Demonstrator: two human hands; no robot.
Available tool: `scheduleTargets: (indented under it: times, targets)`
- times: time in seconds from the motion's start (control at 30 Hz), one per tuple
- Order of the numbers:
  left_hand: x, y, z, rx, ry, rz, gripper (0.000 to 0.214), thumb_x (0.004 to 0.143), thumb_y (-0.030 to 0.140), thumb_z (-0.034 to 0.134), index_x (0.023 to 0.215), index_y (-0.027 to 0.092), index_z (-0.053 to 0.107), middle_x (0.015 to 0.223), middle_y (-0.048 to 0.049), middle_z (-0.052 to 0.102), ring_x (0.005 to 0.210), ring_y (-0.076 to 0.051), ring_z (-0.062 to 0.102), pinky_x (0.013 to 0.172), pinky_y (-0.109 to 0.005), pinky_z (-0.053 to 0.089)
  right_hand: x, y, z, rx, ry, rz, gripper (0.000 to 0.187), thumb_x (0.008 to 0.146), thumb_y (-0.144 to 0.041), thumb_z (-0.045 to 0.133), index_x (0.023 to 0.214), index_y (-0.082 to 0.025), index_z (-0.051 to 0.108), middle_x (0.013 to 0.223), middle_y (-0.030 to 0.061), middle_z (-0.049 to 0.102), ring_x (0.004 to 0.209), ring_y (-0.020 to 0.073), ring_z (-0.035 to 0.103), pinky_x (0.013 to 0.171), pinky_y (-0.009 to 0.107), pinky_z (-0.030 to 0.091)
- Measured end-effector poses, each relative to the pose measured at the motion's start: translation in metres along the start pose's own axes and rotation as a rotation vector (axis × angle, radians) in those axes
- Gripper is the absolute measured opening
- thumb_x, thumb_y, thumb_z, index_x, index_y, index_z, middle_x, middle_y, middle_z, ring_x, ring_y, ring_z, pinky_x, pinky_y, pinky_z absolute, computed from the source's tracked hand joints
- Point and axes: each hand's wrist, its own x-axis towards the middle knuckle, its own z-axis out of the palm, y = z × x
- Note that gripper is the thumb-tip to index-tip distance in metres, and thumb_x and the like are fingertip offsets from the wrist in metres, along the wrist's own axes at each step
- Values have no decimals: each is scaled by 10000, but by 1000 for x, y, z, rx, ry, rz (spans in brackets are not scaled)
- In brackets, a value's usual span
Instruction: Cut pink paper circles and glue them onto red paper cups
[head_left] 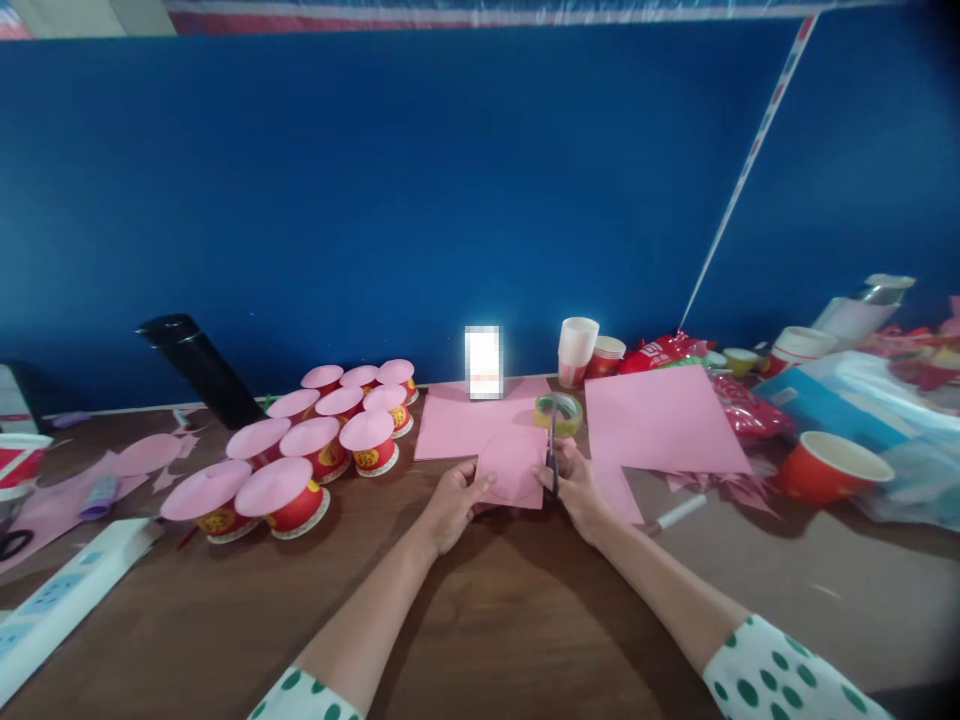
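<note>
Gripping square pink paper, left hand; right hand, scissors.

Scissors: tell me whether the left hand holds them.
No, the right hand grips the scissors, while the left hand holds the pink paper.

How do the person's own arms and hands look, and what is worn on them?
Both the left hand and the right hand are bare, without gloves. The forearms are uncovered too. Near each elbow a white sleeve with dark green dots begins: the left sleeve and the right sleeve. No watch or bracelet shows.
</note>
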Motion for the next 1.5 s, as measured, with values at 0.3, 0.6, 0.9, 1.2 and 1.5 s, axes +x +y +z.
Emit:
scheduleTargets:
  times: [0.3,0.6,0.9,1.2,1.5]
  targets:
    - [-1,-1,-3,73,14,8,400,658,237,730,1029,155,605,991,-77,644,797,-157,621,674,-266,521,2,-1,0,61,77,-23,522,547,-310,772,1004,-225,533,755,-27,616,630,122,556,540,225,434]
    - [3,-7,0,169,161,21,299,614,261,757,838,99,643,750,-39,645,601,-81,577,596,-206,516,-1,-7,6,-24,71,-57,498,576,-316,750,1002,-217,510,736,-32,594,638,123,540,560,228,433]
    - [0,-8,7,205,237,66,365,602,349,750,852,100,656,698,-40,654,525,-102,577,496,-218,511,-3,-4,8,-115,80,-95,501,595,-318,736,1014,-215,480,767,-19,592,657,129,560,589,248,470]
    - [4,-7,6,151,404,60,333,600,350,752,824,131,638,737,-27,653,586,-99,573,480,-192,514,-1,2,10,-138,11,-110,438,645,-328,710,1015,-215,505,729,-26,575,683,130,558,647,261,465]
    - [3,1,7,-54,440,59,303,587,260,773,822,135,629,782,-24,658,661,-109,608,532,-192,536,-14,0,8,-410,-173,-114,346,794,-368,568,1087,-190,529,828,19,606,781,161,564,696,282,451]
